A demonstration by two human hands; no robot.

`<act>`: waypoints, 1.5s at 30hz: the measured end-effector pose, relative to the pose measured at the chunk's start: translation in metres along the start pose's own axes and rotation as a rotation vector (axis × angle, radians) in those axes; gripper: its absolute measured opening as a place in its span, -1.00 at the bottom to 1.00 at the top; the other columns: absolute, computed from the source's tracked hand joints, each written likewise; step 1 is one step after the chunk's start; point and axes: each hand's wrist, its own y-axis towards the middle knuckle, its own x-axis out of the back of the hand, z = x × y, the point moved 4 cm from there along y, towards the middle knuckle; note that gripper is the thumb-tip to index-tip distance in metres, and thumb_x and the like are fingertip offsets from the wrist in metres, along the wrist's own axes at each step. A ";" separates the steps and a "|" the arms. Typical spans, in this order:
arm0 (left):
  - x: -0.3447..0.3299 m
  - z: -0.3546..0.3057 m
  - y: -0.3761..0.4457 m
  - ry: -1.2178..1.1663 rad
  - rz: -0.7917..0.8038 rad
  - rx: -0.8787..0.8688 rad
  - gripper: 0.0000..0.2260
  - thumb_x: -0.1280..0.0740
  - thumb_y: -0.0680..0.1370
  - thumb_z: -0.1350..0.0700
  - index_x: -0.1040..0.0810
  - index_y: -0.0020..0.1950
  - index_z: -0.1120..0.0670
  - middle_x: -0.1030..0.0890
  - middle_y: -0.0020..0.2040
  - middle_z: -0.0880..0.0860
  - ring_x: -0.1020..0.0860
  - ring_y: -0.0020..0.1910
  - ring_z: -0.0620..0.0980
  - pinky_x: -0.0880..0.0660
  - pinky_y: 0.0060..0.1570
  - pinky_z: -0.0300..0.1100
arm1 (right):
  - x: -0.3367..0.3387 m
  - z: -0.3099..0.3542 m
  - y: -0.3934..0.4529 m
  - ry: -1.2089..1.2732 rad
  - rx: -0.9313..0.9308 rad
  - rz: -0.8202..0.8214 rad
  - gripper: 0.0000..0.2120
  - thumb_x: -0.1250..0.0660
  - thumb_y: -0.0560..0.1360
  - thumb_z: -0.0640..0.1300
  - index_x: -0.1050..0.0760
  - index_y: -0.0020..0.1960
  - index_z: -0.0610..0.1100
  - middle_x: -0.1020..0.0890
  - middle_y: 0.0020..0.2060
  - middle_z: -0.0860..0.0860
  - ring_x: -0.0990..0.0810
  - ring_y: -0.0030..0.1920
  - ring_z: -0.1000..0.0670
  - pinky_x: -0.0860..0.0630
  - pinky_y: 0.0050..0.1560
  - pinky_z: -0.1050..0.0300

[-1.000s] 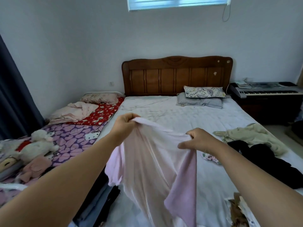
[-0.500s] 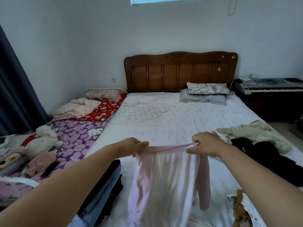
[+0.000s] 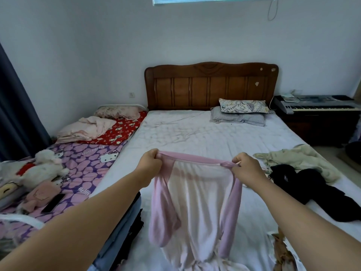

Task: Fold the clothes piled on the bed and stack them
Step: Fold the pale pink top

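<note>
While both hands grip pink top (image 3: 197,202), bed (image 3: 205,133) clear ahead.

dim daylight from window (image 3: 212,0) | soft shadows | edges warped

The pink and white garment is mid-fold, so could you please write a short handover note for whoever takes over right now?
Left hand and right hand: each has a grip on a top corner of the pink and white garment, stretched between them; its lower end touches the white bed.
Done: a stack of folded clothes lies at the bed's left edge.
Left: fold and stack this garment, then the beige garment and black clothes on the right.
</note>
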 end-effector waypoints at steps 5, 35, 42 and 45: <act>0.009 0.000 0.002 -0.319 0.011 0.026 -0.78 -0.06 0.44 0.37 -0.39 -0.33 0.16 -0.42 -0.38 0.08 -0.36 -0.34 0.03 -0.28 -0.40 -0.19 | -0.013 -0.005 -0.007 0.308 -0.085 0.071 -0.73 -0.12 0.48 -0.32 -0.41 -0.34 -0.13 -0.47 -0.38 -0.02 -0.38 -0.32 -0.03 -0.24 -0.37 0.16; -0.033 0.122 -0.006 1.228 0.765 -0.324 -0.59 -0.40 0.38 -0.19 -0.53 0.14 -0.03 -0.60 0.07 0.03 -0.54 0.10 0.07 -0.47 0.03 -0.12 | -0.078 -0.027 -0.045 -0.878 0.072 0.646 -0.73 -0.36 0.41 0.02 -0.54 0.07 -0.06 -0.57 -0.08 -0.04 -0.54 -0.07 -0.06 -0.34 -0.23 0.17; -0.064 0.193 -0.018 0.422 0.911 0.067 -0.92 -0.36 0.51 0.09 -0.51 -0.18 -0.01 -0.58 -0.17 -0.04 -0.53 -0.10 -0.07 -0.39 -0.20 -0.36 | -0.129 -0.093 -0.075 0.120 -0.298 0.625 -0.84 -0.35 0.51 -0.25 -0.56 0.00 -0.01 -0.64 -0.05 -0.02 -0.56 -0.05 0.06 -0.43 -0.06 0.25; -0.080 0.200 -0.024 -0.045 0.930 0.289 -0.77 -0.38 0.42 0.12 -0.61 0.06 -0.03 -0.68 0.01 -0.04 -0.60 0.03 -0.09 -0.50 0.05 -0.26 | -0.143 -0.108 -0.080 0.490 -0.439 0.516 -0.74 -0.36 0.49 -0.29 -0.55 0.10 0.01 -0.65 0.04 -0.05 -0.59 0.00 0.01 -0.47 0.05 0.19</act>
